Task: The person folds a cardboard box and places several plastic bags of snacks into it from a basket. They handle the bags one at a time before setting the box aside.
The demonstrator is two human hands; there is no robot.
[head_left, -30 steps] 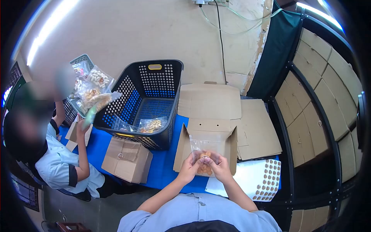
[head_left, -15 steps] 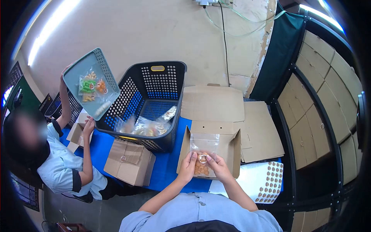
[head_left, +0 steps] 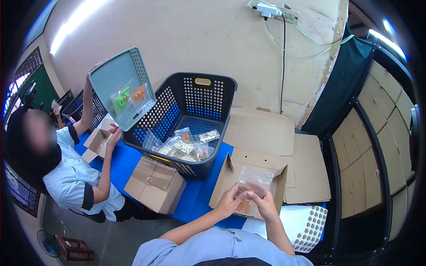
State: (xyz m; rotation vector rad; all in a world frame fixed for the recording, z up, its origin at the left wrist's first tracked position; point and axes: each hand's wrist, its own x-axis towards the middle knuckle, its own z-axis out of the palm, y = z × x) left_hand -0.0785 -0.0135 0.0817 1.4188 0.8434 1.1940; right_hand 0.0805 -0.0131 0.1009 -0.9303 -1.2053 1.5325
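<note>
My left hand point(head_left: 227, 203) grips the left side of a clear zip bag point(head_left: 256, 176) with orange snack pieces in its lower part. On the bag's right side, my right hand point(head_left: 265, 205) holds it too, thumb and fingers pressed near its middle. The bag's round label is mostly hidden behind my fingers. Beneath the bag lies an open cardboard box point(head_left: 220, 181), its lid folded back.
A sheet of round stickers point(head_left: 290, 217) lies right of the box. A dark perforated basket point(head_left: 204, 166) holds several snack bags. A co-worker tilts a teal tray point(head_left: 103, 84) over it. A closed carton point(head_left: 151, 179) and flattened cardboard point(head_left: 310, 164) flank my box.
My view has shifted, moving the scene rightward. My right fingers now cover the bag's label. The co-worker's tray is more steeply tilted, with fewer bags in it, and bags in the basket have settled.
</note>
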